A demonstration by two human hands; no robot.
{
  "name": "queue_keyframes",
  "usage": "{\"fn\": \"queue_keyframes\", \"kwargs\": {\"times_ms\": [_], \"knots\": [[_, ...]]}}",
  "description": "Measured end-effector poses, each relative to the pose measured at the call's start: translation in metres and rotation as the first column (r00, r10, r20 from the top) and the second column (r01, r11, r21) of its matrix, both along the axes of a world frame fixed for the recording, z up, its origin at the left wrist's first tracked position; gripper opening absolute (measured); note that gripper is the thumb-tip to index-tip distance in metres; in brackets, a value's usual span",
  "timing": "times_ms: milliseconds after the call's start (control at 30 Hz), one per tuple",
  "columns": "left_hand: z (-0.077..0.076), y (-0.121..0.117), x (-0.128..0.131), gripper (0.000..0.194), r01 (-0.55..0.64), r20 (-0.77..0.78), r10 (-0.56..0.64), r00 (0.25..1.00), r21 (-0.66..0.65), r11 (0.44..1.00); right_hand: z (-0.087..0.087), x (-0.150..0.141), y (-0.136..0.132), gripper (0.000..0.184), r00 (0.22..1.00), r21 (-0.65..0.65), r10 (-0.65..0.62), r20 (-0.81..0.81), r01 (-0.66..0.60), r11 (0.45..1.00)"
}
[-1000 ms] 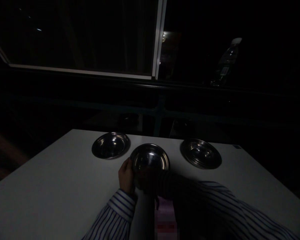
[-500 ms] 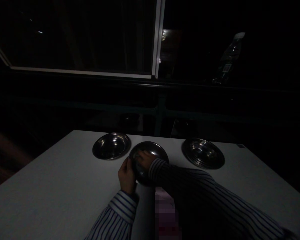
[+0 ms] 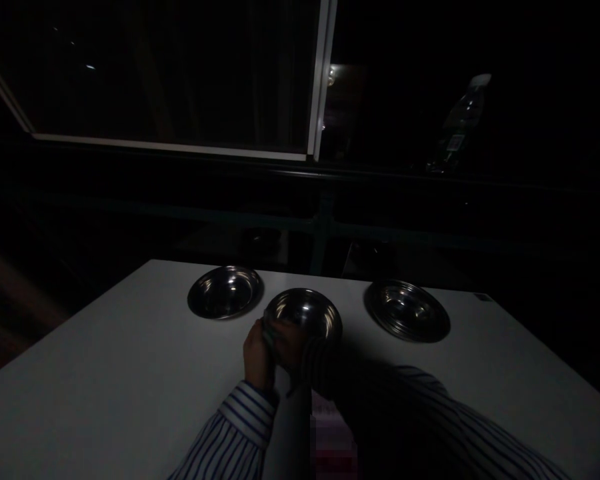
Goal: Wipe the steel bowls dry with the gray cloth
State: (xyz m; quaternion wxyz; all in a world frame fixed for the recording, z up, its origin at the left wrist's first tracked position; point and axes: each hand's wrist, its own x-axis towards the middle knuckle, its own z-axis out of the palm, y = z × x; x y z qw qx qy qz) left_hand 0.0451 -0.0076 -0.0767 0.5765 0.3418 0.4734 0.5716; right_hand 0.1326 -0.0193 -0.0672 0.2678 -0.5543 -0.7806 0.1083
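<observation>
A shallow shiny metal plate (image 3: 306, 308) is tilted up a little in the middle of the white table (image 3: 145, 373). My left hand (image 3: 258, 357) is closed on its near left rim. At the same edge, my right hand (image 3: 287, 343) lies over the plate's near part, fingers bent and dark with shadow. Under those fingers shows a bit of dark greenish cloth (image 3: 270, 337), hard to make out in the poor light. Another metal plate (image 3: 225, 293) sits to the left. On the right is a stack of metal plates (image 3: 407, 311).
A clear bottle (image 3: 463, 123) with a white cap stands behind the table, on the right. Beyond the table is a light-framed window (image 3: 170, 145). A small label (image 3: 482, 297) marks the table's far right corner. The surroundings are very dark.
My right hand has moved from the plate's inside down toward its near left rim, close to my left hand. More of the plate's inner face shows now.
</observation>
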Motion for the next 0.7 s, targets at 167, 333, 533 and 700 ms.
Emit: {"fn": "queue_keyframes", "kwargs": {"times_ms": [167, 333, 533, 700], "knots": [[0.009, -0.002, -0.003, 0.024, 0.029, 0.095, -0.028, 0.995, -0.007, 1.000, 0.002, 0.008, -0.010, 0.036, 0.992, -0.060, 0.100, 0.076, -0.096, 0.994], [0.014, -0.005, -0.002, 0.027, 0.039, 0.071, -0.037, 0.997, -0.036, 0.999, -0.005, 0.020, -0.015, 0.031, 0.993, -0.058, 0.115, 0.016, -0.114, 0.992], [0.007, -0.006, 0.000, 0.037, 0.067, 0.189, -0.051, 0.981, -0.081, 0.994, 0.022, 0.002, 0.005, 0.040, 0.978, -0.013, 0.099, 0.181, -0.098, 0.995], [-0.001, -0.005, -0.001, 0.041, 0.094, 0.169, -0.084, 0.982, -0.055, 0.994, 0.042, 0.006, 0.032, 0.037, 0.941, -0.089, 0.082, 0.328, -0.056, 0.994]]}}
